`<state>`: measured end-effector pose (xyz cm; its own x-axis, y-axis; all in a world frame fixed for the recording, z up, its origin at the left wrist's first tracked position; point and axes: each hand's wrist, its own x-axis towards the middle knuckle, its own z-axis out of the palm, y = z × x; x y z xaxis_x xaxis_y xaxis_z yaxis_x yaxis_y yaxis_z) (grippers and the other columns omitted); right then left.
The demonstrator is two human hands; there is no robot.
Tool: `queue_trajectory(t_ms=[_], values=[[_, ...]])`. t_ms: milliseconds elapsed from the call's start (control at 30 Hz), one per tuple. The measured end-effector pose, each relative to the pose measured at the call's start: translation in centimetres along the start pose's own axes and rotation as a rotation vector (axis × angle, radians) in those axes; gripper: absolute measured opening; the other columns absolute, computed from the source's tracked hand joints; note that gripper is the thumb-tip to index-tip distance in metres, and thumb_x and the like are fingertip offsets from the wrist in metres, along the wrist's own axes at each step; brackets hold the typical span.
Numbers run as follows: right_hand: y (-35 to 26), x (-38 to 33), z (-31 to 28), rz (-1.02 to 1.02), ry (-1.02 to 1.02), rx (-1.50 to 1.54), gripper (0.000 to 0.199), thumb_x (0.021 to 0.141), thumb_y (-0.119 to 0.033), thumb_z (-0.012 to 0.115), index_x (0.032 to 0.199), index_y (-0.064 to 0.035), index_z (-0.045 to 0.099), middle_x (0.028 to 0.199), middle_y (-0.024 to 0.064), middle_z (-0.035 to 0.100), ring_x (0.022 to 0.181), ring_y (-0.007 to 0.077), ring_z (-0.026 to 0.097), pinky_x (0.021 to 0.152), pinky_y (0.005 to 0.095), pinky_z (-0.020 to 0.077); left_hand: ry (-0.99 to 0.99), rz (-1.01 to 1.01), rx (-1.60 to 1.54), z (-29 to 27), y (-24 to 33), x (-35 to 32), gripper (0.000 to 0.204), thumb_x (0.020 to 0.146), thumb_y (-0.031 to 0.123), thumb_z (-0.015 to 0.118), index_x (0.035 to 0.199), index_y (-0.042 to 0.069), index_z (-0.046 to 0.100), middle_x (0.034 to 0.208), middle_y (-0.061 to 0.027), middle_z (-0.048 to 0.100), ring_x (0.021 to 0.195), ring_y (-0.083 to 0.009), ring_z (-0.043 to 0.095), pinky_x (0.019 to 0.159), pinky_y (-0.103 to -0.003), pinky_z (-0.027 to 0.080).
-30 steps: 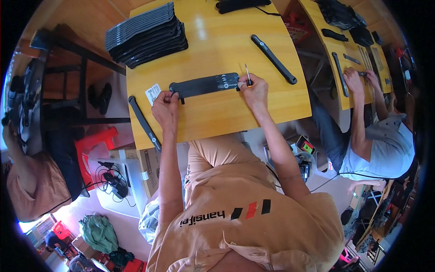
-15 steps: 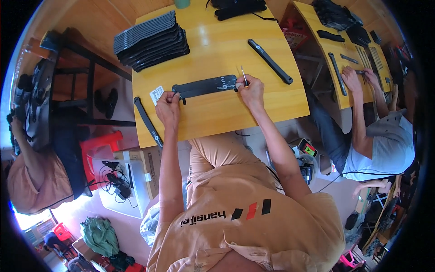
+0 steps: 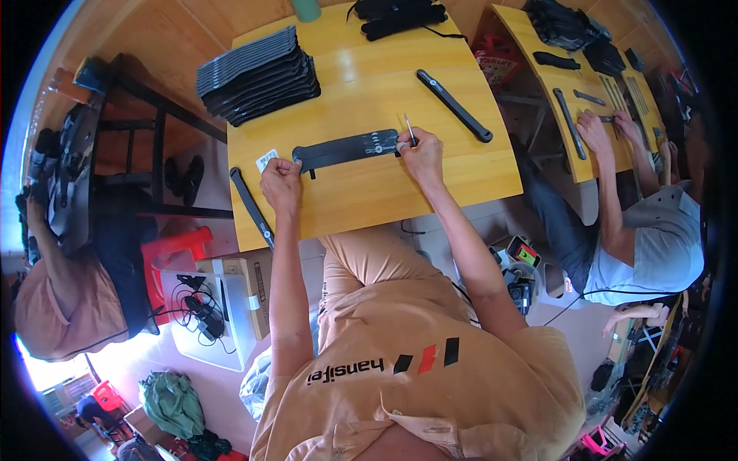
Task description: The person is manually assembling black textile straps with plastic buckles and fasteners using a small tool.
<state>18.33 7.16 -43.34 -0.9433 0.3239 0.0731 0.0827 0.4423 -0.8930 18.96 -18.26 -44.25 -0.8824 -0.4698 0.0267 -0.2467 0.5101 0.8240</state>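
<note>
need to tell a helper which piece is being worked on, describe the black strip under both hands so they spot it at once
On the near yellow wooden table, find the flat black strip between the left hand and right hand. Unlike the stacked strips or the narrow bar, it lies alone, pinned at both ends.

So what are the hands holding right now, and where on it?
The right hand pinches a thin metal pin-like tool by its lower end. The left hand presses the left end of the flat black strip to the table.
</note>
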Motion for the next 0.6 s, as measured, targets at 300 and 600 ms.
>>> queue_trajectory(t_ms=[300, 600], values=[[-0.5, 0.1, -0.6, 0.057, -0.027, -0.049, 0.005, 0.067, -0.003, 0.055, 0.065, -0.0002, 0.059, 0.055, 0.0124, 0.057, 0.053, 0.0232, 0.057, 0.054, 0.0332, 0.0443, 0.0, -0.056, -0.004, 0.3, -0.4, 0.1, 0.019, 0.067, 0.014, 0.071, 0.066, 0.002, 0.056, 0.058, -0.0077, 0.057, 0.055, -0.0199, 0.056, 0.057, -0.032, 0.044], [2.9, -0.3, -1.3, 0.05, -0.009, 0.131, 0.005, 0.069, -0.003, 0.056, 0.067, -0.0009, 0.06, 0.056, 0.0061, 0.056, 0.051, 0.0144, 0.054, 0.052, 0.0294, 0.0429, -0.107, -0.105, -0.445, -1.5, -0.3, -0.9, 0.009, 0.077, 0.007, 0.06, 0.08, 0.0, 0.056, 0.062, -0.0049, 0.056, 0.052, -0.0118, 0.054, 0.048, -0.023, 0.042]])
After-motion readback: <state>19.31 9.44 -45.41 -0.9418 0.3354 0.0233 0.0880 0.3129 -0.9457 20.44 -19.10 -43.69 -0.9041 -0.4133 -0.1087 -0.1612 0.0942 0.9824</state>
